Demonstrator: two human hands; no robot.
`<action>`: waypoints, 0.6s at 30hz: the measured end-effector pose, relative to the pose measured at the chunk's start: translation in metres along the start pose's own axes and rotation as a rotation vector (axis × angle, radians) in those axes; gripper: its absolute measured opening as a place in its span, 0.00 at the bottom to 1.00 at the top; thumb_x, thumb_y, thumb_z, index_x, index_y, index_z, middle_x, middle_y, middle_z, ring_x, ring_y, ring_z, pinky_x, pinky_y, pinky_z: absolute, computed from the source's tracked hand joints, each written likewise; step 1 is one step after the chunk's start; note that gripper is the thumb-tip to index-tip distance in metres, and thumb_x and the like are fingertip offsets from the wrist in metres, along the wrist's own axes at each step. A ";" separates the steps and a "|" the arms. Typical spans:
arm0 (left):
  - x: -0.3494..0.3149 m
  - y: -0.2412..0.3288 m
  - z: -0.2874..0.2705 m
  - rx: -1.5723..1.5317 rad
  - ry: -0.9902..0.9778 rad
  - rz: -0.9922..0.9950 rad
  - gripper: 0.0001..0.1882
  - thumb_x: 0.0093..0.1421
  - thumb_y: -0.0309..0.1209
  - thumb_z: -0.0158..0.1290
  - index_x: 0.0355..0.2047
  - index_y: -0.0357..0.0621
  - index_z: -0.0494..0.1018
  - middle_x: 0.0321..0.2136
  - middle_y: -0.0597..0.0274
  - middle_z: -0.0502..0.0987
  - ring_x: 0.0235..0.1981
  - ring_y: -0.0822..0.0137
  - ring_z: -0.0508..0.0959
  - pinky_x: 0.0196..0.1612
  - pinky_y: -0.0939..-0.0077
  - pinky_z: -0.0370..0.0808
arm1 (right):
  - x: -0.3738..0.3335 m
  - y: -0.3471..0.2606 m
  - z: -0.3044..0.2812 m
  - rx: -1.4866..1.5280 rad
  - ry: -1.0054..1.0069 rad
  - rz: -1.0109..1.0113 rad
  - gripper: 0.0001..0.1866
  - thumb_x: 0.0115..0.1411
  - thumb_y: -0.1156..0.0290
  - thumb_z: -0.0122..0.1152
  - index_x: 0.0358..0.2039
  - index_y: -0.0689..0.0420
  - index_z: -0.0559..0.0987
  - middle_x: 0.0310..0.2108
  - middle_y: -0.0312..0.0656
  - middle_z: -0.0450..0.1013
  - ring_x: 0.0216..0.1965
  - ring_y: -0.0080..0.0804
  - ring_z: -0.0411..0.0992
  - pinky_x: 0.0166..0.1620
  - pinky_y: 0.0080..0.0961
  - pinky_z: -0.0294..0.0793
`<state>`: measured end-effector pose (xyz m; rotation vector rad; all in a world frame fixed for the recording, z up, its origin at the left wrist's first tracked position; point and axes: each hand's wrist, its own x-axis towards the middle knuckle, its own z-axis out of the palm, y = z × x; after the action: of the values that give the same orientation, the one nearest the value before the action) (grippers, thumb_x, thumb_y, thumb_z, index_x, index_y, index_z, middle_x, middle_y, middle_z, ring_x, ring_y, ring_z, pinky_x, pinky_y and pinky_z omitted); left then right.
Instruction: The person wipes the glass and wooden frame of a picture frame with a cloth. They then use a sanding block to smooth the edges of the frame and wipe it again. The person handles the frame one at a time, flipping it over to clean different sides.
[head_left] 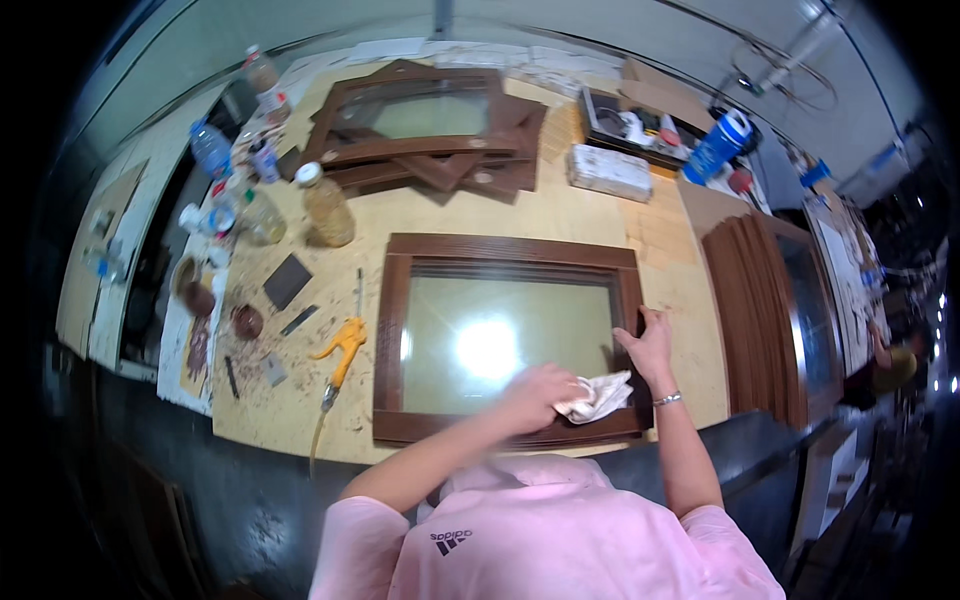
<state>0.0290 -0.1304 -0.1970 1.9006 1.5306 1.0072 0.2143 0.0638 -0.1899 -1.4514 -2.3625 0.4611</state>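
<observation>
A dark brown wooden-framed glass panel (395, 330) lies flat on the table before me, bright glare on its pane. Near its lower right corner my left hand (540, 396), slightly blurred, is closed on a crumpled whitish cloth (597, 398). The cloth rests over the lower rail and the edge of the glass. My right hand (648, 346) grips the right side of the frame, thumb over the top and fingers along the outer edge. A metal bracelet circles that wrist.
More framed panels (415, 150) are stacked crookedly at the back. An orange air blow gun (346, 345) with its hose lies left of the panel. Bottles (326, 208) crowd the left side. Brown panels (755, 320) stand in a row at right, below a wrapped white block (609, 172) and blue canister (718, 146).
</observation>
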 end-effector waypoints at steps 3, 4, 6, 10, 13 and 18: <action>0.020 -0.033 -0.046 -0.107 0.375 -0.199 0.15 0.60 0.28 0.50 0.47 0.42 0.76 0.43 0.50 0.78 0.48 0.55 0.77 0.52 0.60 0.72 | -0.008 0.010 0.014 0.193 0.171 0.146 0.32 0.46 0.61 0.72 0.47 0.69 0.75 0.45 0.57 0.72 0.47 0.52 0.71 0.52 0.39 0.71; 0.043 -0.045 -0.078 -0.229 0.496 -0.238 0.13 0.61 0.27 0.49 0.45 0.38 0.77 0.43 0.51 0.78 0.49 0.59 0.76 0.53 0.61 0.71 | -0.014 0.012 0.015 0.259 0.123 0.214 0.29 0.46 0.62 0.71 0.45 0.68 0.76 0.42 0.57 0.75 0.44 0.52 0.73 0.49 0.40 0.72; 0.081 -0.083 -0.110 0.173 0.757 -0.239 0.12 0.60 0.28 0.50 0.41 0.40 0.79 0.40 0.50 0.79 0.42 0.54 0.78 0.49 0.62 0.73 | -0.021 -0.003 0.012 0.248 0.107 0.265 0.23 0.48 0.62 0.68 0.40 0.65 0.78 0.34 0.56 0.78 0.39 0.52 0.77 0.43 0.41 0.75; 0.134 -0.082 -0.049 0.377 0.533 -0.142 0.09 0.56 0.32 0.51 0.33 0.50 0.81 0.29 0.51 0.79 0.33 0.52 0.78 0.41 0.59 0.73 | -0.015 0.018 0.019 0.317 0.087 0.261 0.21 0.46 0.63 0.70 0.36 0.66 0.79 0.33 0.55 0.79 0.37 0.51 0.77 0.43 0.39 0.75; 0.095 -0.029 0.023 0.136 -0.101 0.139 0.09 0.51 0.29 0.51 0.28 0.52 0.81 0.33 0.52 0.79 0.39 0.51 0.77 0.45 0.56 0.71 | -0.007 0.026 0.012 0.457 0.010 0.318 0.20 0.42 0.67 0.73 0.33 0.67 0.79 0.28 0.53 0.79 0.32 0.44 0.78 0.39 0.35 0.76; -0.022 -0.003 -0.053 -0.231 0.165 -0.338 0.13 0.53 0.26 0.52 0.39 0.40 0.77 0.33 0.55 0.80 0.34 0.60 0.80 0.39 0.64 0.77 | 0.000 0.061 0.000 0.869 -0.098 0.557 0.12 0.40 0.79 0.71 0.26 0.68 0.78 0.24 0.47 0.77 0.24 0.31 0.75 0.29 0.28 0.73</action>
<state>-0.0166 -0.1547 -0.1723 1.3748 1.6747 1.1482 0.2630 0.0896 -0.2163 -1.5798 -1.4128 1.4873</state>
